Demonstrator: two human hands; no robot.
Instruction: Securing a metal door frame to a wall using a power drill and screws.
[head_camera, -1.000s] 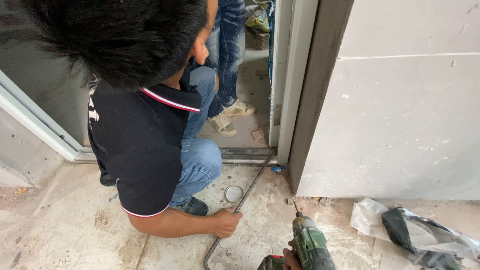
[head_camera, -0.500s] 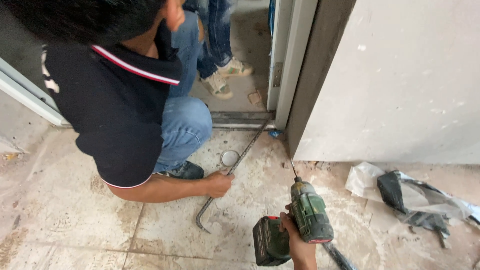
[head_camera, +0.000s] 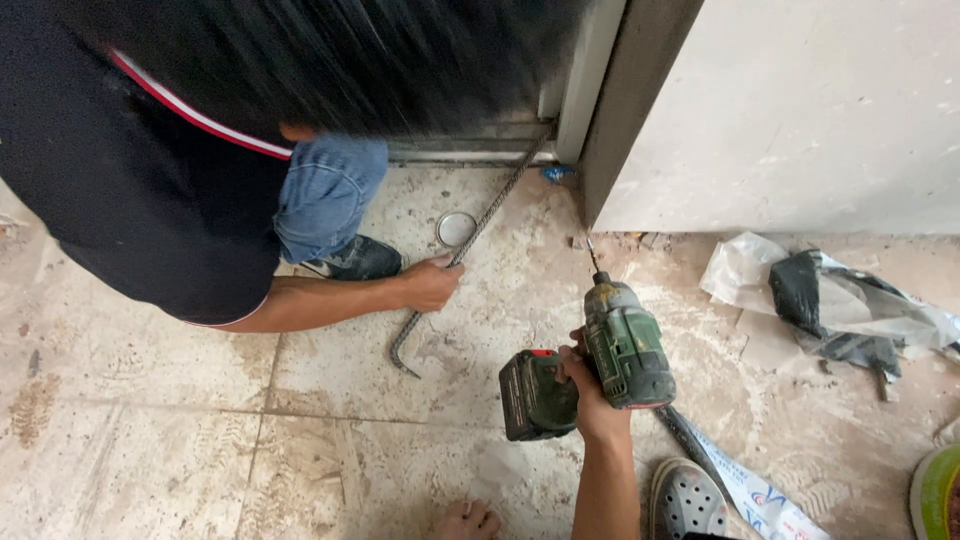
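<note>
My right hand (head_camera: 588, 392) grips a green cordless drill (head_camera: 625, 340) with a black battery (head_camera: 532, 394). Its bit (head_camera: 592, 255) points at the floor near the base of the grey door frame (head_camera: 630, 110). At the bottom edge, fingertips (head_camera: 468, 520) that look like my left hand rest on the floor; their grip is hidden. A crouching co-worker in a dark shirt (head_camera: 140, 190) and jeans holds, with one hand (head_camera: 432, 284), a ribbed steel bar (head_camera: 480, 225) with a hooked end lying on the floor.
A round metal disc (head_camera: 455, 228) lies beside the bar. Crumpled plastic wrap (head_camera: 830, 300) sits against the white wall (head_camera: 820, 110) at right. My grey clog (head_camera: 685, 500), a printed plastic strip (head_camera: 745, 485) and a green-rimmed object (head_camera: 935, 490) are at the bottom right.
The view has dropped closer to the floor. The co-worker has leaned in, and their head now fills the top. My drill has moved up toward the door frame base.
</note>
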